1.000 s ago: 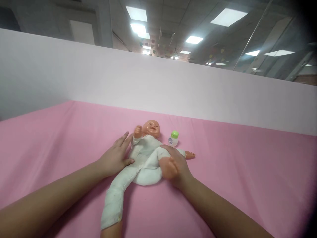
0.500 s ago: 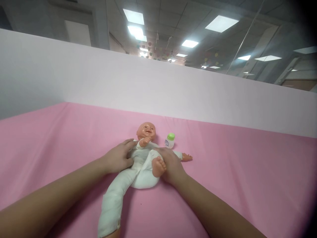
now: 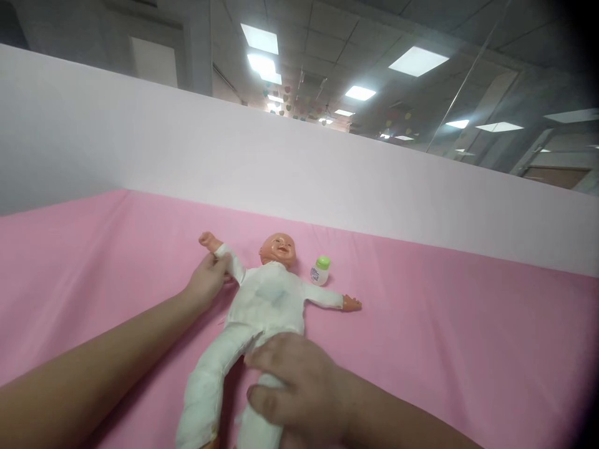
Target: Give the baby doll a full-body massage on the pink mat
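A baby doll [image 3: 266, 299] with a white cloth body lies on its back, head toward the white panel. My left hand [image 3: 209, 280] is closed on the doll's sleeve at the left, thumb and fingers around the upraised arm. Over the doll's thigh on the right lies my right hand [image 3: 299, 380], its fingers curled around the leg and hiding part of it. The doll's other arm stretches out to the right, and its feet are cut off or hidden at the bottom edge. Beside the doll's head is a small clear bottle with a green cap [image 3: 321, 271].
Pink sheeting [image 3: 412, 349] covers the surface under the doll. A white panel [image 3: 299, 168] rises along the far side. Behind it are glass and lit ceiling panels.
The doll's left-side arm has swung from its chest out to the upper left, my left hand now on it. The bent leg has come down straight, my right hand moving with it.
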### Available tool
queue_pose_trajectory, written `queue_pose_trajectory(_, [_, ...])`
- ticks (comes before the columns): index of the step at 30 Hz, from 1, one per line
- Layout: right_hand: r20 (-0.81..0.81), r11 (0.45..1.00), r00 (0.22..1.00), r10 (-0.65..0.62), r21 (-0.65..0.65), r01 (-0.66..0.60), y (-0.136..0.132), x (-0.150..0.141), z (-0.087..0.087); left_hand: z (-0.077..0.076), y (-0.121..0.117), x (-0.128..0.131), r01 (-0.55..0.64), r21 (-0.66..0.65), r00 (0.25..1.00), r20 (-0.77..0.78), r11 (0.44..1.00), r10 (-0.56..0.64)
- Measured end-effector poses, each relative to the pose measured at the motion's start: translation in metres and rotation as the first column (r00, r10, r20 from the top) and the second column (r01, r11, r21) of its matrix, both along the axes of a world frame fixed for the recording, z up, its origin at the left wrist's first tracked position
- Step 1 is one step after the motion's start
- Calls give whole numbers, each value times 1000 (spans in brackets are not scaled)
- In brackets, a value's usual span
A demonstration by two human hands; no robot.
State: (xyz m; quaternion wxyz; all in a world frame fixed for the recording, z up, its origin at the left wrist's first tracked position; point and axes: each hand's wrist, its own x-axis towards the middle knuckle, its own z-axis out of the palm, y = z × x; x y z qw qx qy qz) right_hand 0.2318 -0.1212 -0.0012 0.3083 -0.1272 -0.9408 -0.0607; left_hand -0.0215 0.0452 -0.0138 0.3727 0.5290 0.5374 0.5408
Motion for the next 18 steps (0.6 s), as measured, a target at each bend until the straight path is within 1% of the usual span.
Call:
queue_pose_trajectory(2, [95, 998, 994, 53, 10, -55, -2, -6, -4, -2, 8, -5, 12, -40, 985, 174, 999, -5])
queue_pose_trajectory(3, [123, 997, 990, 67, 22, -70, -3, -9, -5, -2, 11, -7, 8, -52, 976, 216, 999, 3])
queue_pose_trajectory(4, [139, 996, 988, 74, 33, -79, -3, -11, -7, -2, 12, -8, -13, -52, 976, 217, 999, 24])
queue_pose_trajectory(5, [144, 995, 986, 79, 42, -86, -3, -12, -7, -1, 11, -8, -41, -44, 983, 177, 998, 48])
queue_pose_trajectory(7, [129, 995, 988, 83, 42, -89, -2, -12, -7, 1, 6, -6, -96, -1, 995, 5, 995, 96])
queue_pose_trajectory(8, [70, 996, 995, 76, 34, -79, -1, -10, -7, 3, 2, -4, -99, 38, 990, -100, 994, 102])
queue_pose_trajectory(9, [-26, 998, 998, 55, 23, -55, 0, -7, -6, 5, -3, -1, -70, 83, 975, -204, 994, 85])
queue_pose_trajectory(10, [-141, 1000, 990, 19, 7, -18, 1, -3, -5, 6, -9, 2, -16, 128, 953, -297, 992, 53])
queue_pose_trajectory(11, [-254, 999, 967, -33, -12, 32, 3, 2, -4, 8, -16, 6, 62, 172, 924, -383, 983, 8])
queue_pose_trajectory(12, [-344, 995, 934, -95, -31, 90, 6, 7, -3, 9, -22, 10, 152, 217, 882, -470, 964, -33])
queue_pose_trajectory(13, [-399, 987, 903, -162, -52, 154, 10, 13, -3, 10, -27, 13, 239, 258, 829, -556, 936, -58])
queue_pose_trajectory(14, [-424, 974, 877, -224, -69, 216, 14, 19, -3, 11, -32, 17, 319, 290, 769, -635, 902, -68])
queue_pose_trajectory(16, [-452, 942, 829, -330, -99, 321, 25, 30, -3, 12, -38, 21, 419, 328, 672, -739, 847, -46])
queue_pose_trajectory(18, [-453, 897, 782, -429, -111, 428, 37, 37, -4, 11, -40, 24, 446, 346, 630, -777, 825, -14])
